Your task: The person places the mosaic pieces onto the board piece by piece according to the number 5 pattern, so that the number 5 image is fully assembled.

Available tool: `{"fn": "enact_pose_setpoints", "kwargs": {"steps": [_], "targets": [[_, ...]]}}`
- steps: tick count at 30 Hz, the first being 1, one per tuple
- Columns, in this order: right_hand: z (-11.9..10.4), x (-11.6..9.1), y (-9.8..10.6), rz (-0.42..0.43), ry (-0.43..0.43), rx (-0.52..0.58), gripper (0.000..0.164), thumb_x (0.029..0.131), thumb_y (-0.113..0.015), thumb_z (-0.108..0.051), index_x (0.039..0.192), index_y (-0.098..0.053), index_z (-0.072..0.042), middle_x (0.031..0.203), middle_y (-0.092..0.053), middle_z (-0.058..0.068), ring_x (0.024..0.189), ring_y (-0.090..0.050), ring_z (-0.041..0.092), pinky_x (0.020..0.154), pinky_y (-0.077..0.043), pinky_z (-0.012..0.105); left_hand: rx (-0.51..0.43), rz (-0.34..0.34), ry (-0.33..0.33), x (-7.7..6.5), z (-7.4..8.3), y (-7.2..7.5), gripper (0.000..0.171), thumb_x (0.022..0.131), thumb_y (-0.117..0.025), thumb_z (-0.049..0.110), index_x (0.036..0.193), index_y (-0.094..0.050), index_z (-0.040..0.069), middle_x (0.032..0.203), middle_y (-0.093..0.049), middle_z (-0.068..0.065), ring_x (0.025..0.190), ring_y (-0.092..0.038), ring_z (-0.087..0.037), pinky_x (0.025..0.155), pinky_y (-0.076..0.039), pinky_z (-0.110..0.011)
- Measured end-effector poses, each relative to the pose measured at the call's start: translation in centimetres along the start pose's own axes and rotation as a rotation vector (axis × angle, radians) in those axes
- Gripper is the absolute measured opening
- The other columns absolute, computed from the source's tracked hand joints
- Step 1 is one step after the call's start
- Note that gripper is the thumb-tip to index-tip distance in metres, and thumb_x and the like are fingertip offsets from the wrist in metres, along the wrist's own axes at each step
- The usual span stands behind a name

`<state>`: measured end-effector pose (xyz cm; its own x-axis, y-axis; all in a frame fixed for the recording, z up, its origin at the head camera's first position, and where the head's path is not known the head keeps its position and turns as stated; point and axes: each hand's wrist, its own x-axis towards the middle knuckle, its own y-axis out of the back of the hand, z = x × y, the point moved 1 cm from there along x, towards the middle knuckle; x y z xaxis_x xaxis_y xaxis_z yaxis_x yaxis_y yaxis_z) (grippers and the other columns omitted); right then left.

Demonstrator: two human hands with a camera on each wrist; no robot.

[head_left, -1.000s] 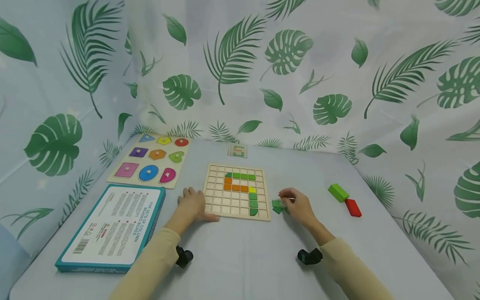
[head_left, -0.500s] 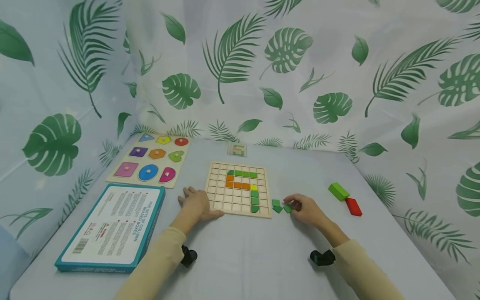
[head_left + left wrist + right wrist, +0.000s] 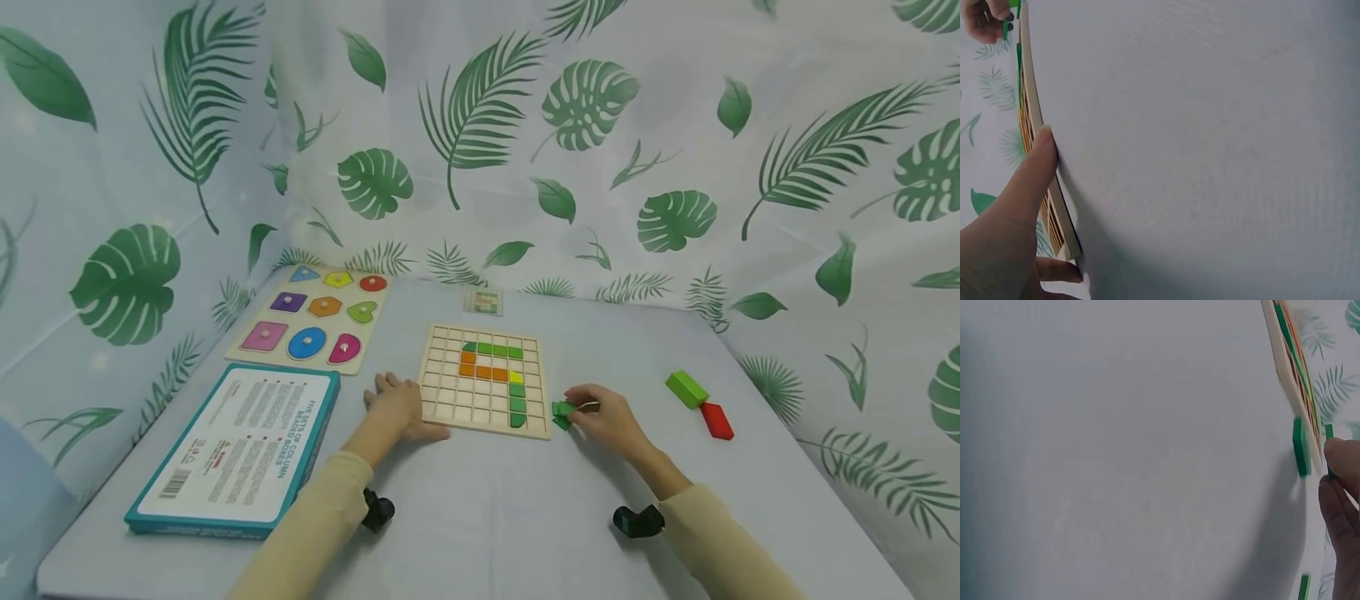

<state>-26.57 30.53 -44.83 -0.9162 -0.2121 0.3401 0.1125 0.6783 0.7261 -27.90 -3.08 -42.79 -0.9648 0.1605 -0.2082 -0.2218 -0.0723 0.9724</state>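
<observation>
A wooden grid board (image 3: pixel 457 408) lies mid-table, with green, orange and yellow tiles forming a bent line in its cells. My left hand (image 3: pixel 397 408) rests at the board's near left corner. Seen from the left wrist, the extended thumb (image 3: pixel 1034 165) touches the near edge. Just right of the board, my right hand (image 3: pixel 607 421) pinches a thin green tile (image 3: pixel 1329 432) between thumb and fingers. Close beneath it are loose green tiles (image 3: pixel 560 410), partly covered by the fingers. Another green tile (image 3: pixel 1300 450) stands out beside the board in the right wrist view.
A small pattern card (image 3: pixel 483 301) lies behind the board. At the left are a knobbed shape puzzle (image 3: pixel 292 360) and a teal-edged box (image 3: pixel 225 450). A light green block (image 3: pixel 686 389) and a red block (image 3: pixel 717 421) lie at the right.
My right hand drew slightly right from the loose green tiles, then came back left and now pinches one above the others. The left hand stays at the board's corner; the board shifted slightly.
</observation>
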Motion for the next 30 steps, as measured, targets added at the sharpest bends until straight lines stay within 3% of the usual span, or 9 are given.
{"fn": "enact_pose_setpoints", "kwargs": {"steps": [9, 18, 30], "targets": [[-2.8, 1.0, -2.1, -0.006, 0.071, 0.054, 0.032, 0.076, -0.072, 0.007, 0.107, -0.062, 0.005, 0.095, -0.066, 0.010, 0.087, -0.063, 0.023, 0.073, -0.054, 0.032, 0.005, 0.006, -0.031, -0.2, -0.3, 0.0, 0.106, 0.067, -0.065, 0.074, 0.132, -0.045, -0.008, 0.131, -0.036, -0.039, 0.123, -0.033, -0.050, 0.094, -0.037, -0.061], [-3.4, 1.3, -3.9, -0.024, 0.102, 0.073, 0.033, 0.074, -0.074, 0.005, 0.105, -0.064, 0.002, 0.093, -0.066, 0.008, 0.082, -0.065, 0.021, 0.070, -0.055, 0.030, 0.026, 0.066, -0.039, -0.3, -0.3, -0.2, 0.107, 0.065, -0.064, 0.076, 0.130, -0.047, -0.007, 0.128, -0.038, -0.039, 0.122, -0.035, -0.050, 0.092, -0.039, -0.061], [-4.9, 1.9, -5.5, -0.072, 0.121, 0.119, 0.033, 0.076, -0.075, 0.004, 0.106, -0.063, 0.001, 0.095, -0.065, 0.005, 0.084, -0.064, 0.018, 0.072, -0.054, 0.027, 0.013, 0.044, -0.017, -0.5, -0.2, -0.1, 0.107, 0.065, -0.065, 0.075, 0.134, -0.045, -0.006, 0.134, -0.035, -0.038, 0.126, -0.032, -0.050, 0.097, -0.035, -0.061]]}}
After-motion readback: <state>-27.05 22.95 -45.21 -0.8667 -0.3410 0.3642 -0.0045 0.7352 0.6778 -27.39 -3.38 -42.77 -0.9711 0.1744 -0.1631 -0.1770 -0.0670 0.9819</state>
